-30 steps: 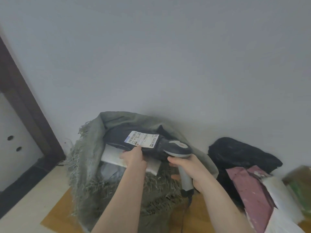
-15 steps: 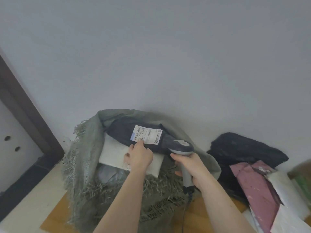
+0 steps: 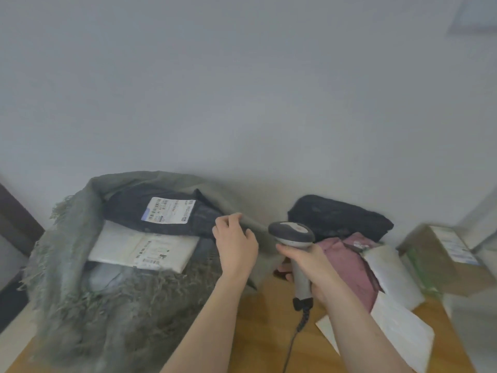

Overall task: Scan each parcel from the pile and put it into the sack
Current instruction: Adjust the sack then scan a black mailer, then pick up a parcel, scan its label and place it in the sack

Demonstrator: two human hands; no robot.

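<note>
**A:** Wood floor (image 3: pixel 263 332) nearest the camera, two bare forearms over it. What is held?

**B:** Scanner (image 3: pixel 293 235) is gripped by the right hand (image 3: pixel 309 265), fingers wrapped round the grey handle, head up and pointing left. Its cable (image 3: pixel 295 329) is seen running down over the floor.

**A:** Left hand (image 3: pixel 236 246)?

**B:** Nothing is held. Fingers are loosely curled; the fingertips are at the sack's right rim, and whether the cloth is actually pinched cannot be told because of blur.

**A:** Sack?

**B:** Grey-green frayed sack (image 3: pixel 80 278) is slumped at left, mouth open. A white parcel (image 3: pixel 142 246) is seen lying flat inside, with a dark parcel (image 3: pixel 129 211) lying partly on top of it, further back. A white shipping label (image 3: pixel 168 210) faces up on the dark parcel.

**A:** Pile?

**B:** It is set to the right of the scanner. White mailers (image 3: pixel 395 316) are nearest, a pink parcel (image 3: pixel 349 262) is partly under them, and a black parcel (image 3: pixel 338 216) is behind, against the wall (image 3: pixel 242 90). A cardboard box (image 3: pixel 441 251) with a label sits far right, blurred.

**A:** Left edge?

**B:** A dark door frame (image 3: pixel 16 219) is seen beside the sack.
</note>
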